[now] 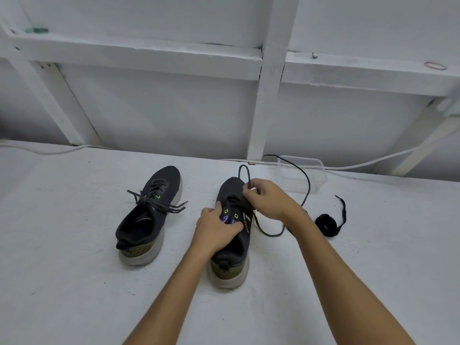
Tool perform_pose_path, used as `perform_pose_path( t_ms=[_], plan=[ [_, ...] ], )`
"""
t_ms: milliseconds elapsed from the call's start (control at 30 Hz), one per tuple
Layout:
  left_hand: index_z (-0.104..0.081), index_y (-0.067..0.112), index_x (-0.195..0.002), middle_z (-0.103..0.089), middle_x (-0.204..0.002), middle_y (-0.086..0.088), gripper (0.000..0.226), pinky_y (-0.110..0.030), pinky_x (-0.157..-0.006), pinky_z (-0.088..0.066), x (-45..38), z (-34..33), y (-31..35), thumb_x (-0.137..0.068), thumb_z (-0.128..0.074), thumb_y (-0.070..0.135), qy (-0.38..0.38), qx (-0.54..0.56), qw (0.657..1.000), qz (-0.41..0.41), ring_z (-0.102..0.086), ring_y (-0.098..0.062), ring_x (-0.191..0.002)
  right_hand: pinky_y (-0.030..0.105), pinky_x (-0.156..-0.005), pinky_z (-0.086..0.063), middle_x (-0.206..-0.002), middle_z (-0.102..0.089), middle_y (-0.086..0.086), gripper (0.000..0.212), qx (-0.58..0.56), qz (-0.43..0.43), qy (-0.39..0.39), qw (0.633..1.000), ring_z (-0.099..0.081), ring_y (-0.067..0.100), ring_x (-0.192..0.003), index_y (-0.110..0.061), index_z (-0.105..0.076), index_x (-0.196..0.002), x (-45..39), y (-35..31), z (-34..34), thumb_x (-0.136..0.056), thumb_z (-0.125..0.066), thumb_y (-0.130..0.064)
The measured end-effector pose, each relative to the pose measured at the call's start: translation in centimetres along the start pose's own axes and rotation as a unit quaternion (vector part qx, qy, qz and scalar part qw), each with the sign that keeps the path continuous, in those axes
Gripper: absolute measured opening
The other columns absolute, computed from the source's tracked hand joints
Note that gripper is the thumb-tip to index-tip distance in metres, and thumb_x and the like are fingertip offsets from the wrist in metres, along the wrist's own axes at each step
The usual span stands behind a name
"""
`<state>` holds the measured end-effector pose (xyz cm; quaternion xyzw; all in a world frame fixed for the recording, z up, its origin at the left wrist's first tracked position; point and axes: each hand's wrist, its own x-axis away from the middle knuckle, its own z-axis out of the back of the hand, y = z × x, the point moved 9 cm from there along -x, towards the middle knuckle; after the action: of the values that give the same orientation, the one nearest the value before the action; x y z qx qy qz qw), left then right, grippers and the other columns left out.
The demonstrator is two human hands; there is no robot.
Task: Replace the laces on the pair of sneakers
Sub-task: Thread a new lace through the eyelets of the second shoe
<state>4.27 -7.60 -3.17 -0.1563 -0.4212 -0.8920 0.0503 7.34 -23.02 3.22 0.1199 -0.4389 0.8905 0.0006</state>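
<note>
On the white desk [74, 282], the left hand [219, 226] rests its grip on the right sneaker [232, 235]; the right hand [270, 197] pinches its dark lace [307, 180]. The laced sneaker [149, 215] sits left, a coiled lace [327, 224] right.

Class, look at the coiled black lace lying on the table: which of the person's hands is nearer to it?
Right. The right hand, pinching the lace over the near sneaker, sits just left of the coiled lace; the left hand is farther left.

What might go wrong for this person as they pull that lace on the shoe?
The right hand pinches a long loose lace that arcs over the clear plastic container; it may snag there. The left hand only rests on the right sneaker, so a hard tug could shift it. The coiled spare lace lies close and might tangle.
</note>
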Motion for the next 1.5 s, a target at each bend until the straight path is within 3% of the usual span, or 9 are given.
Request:
perform_pose_path(
  t_ms=[167,267,333,433,533,767,1067,1367,1500],
  plan=[
    [-0.037,0.026,-0.153,-0.043,-0.125,-0.002,0.079,-0.027,-0.095,-0.04,0.1,0.0,-0.1,-0.083,-0.068,0.042,-0.003,0.019,1.0,0.003,-0.048,-0.02,-0.119,0.023,-0.06,-0.041,-0.08,-0.059,-0.006,0.021,-0.097,-0.055,0.091,0.99,-0.053,0.006,-0.067,-0.025,-0.066,-0.114,0.2,1.8,3.9,-0.099,-0.054,-0.034],
    [-0.032,0.025,-0.155,-0.042,-0.128,-0.002,0.081,-0.027,-0.097,-0.04,0.3,0.0,0.2,-0.084,-0.068,0.042,-0.007,0.022,1.0,0.002,-0.046,-0.021,-0.123,0.026,-0.07,-0.045,-0.098,-0.066,0.001,0.058,-0.137,-0.062,0.247,0.957,-0.062,0.016,-0.086,-0.029,-0.048,-0.143,1.1,2.9,6.4,-0.092,-0.065,-0.049],
    [-0.038,0.027,-0.151,-0.043,-0.126,-0.001,0.076,-0.028,-0.096,-0.041,0.4,0.1,0.2,-0.083,-0.068,0.042,-0.004,0.021,1.0,0.0,-0.048,-0.021,-0.12,0.032,-0.07,-0.048,-0.077,-0.065,0.005,0.071,-0.062,-0.042,0.279,0.957,-0.063,0.017,-0.076,-0.034,-0.036,-0.151,1.5,3.0,6.2,-0.089,-0.068,-0.049],
    [-0.046,0.027,-0.144,-0.044,-0.121,-0.001,0.068,-0.031,-0.096,-0.045,0.3,0.1,0.3,-0.082,-0.069,0.042,-0.002,0.018,1.0,-0.002,-0.05,-0.02,-0.114,0.032,-0.062,-0.048,-0.059,-0.056,-0.002,0.045,-0.007,0.008,0.277,0.961,-0.058,0.012,-0.062,-0.041,-0.057,-0.132,1.5,2.4,5.1,-0.089,-0.069,-0.045],
    [-0.048,0.028,-0.141,-0.045,-0.121,-0.001,0.065,-0.031,-0.096,-0.045,0.2,0.2,0.4,-0.081,-0.069,0.042,0.005,0.011,1.0,-0.002,-0.051,-0.022,-0.118,0.025,-0.063,-0.042,-0.058,-0.057,-0.021,0.011,0.075,0.084,0.126,0.986,-0.054,0.0,-0.061,-0.037,-0.077,-0.1,0.2,1.1,1.2,-0.09,-0.072,-0.036],
    [-0.046,0.027,-0.145,-0.046,-0.125,-0.003,0.073,-0.033,-0.097,-0.047,-0.1,0.0,-0.2,-0.078,-0.069,0.046,-0.001,0.013,1.0,0.012,-0.051,-0.022,-0.119,0.026,-0.072,-0.039,-0.1,-0.074,-0.009,0.018,0.24,0.071,0.058,0.966,-0.063,0.016,-0.097,-0.033,-0.073,-0.111,-0.6,0.5,-2.2,-0.096,-0.064,-0.035],
    [-0.06,0.023,-0.119,-0.047,-0.114,-0.006,0.041,-0.037,-0.094,-0.05,0.2,-0.2,0.0,-0.081,-0.066,0.039,0.0,0.006,1.0,0.031,-0.054,-0.026,-0.107,0.018,-0.058,-0.039,-0.064,-0.055,-0.013,0.013,0.045,0.028,-0.041,0.998,-0.047,-0.001,-0.054,-0.017,-0.069,-0.089,0.1,-0.8,1.1,-0.097,-0.061,-0.023],
    [-0.044,0.03,-0.136,-0.036,-0.142,0.003,0.061,-0.039,-0.1,-0.04,1.4,1.9,2.3,-0.083,-0.071,0.041,0.115,-0.054,0.989,-0.079,-0.036,-0.025,-0.131,0.032,-0.069,-0.051,-0.07,-0.065,-0.011,0.009,0.142,0.102,0.101,0.979,-0.06,0.009,-0.07,-0.029,-0.066,-0.089,-0.7,-3.8,3.3,-0.096,-0.061,-0.028],
    [-0.053,0.037,-0.136,-0.026,-0.158,0.009,0.048,-0.045,-0.109,-0.031,0.9,1.5,5.3,-0.09,-0.06,0.028,0.076,-0.151,0.964,-0.206,-0.018,-0.019,-0.143,0.009,-0.073,-0.045,-0.083,-0.071,-0.013,0.005,0.043,0.189,0.168,0.967,-0.064,0.0,-0.08,-0.022,-0.07,-0.097,-0.3,-6.9,5.3,-0.096,-0.066,-0.024]
  ],
)
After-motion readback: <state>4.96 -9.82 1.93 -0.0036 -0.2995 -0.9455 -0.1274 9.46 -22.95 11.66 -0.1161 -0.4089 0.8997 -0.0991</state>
